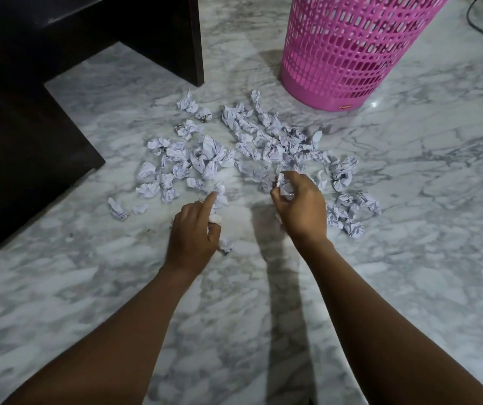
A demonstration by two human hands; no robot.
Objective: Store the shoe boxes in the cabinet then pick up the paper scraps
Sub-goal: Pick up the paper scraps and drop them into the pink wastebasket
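Note:
Several crumpled white paper scraps point(205, 154) lie spread over the marble floor point(410, 258) in front of me. My left hand point(195, 233) has its fingers curled round paper scraps, with the index finger stretched out onto another scrap point(220, 197). One scrap point(225, 245) lies on the floor by its thumb side. My right hand point(298, 206) grips a small bunch of scraps point(285, 187) between fingers and thumb, at the near edge of the pile. No shoe boxes are in view.
A pink plastic mesh basket point(348, 51) stands on the floor beyond the pile, at the upper right. Dark wooden furniture point(24, 118) fills the left and upper left. A black cable point(481, 27) runs along the far right corner.

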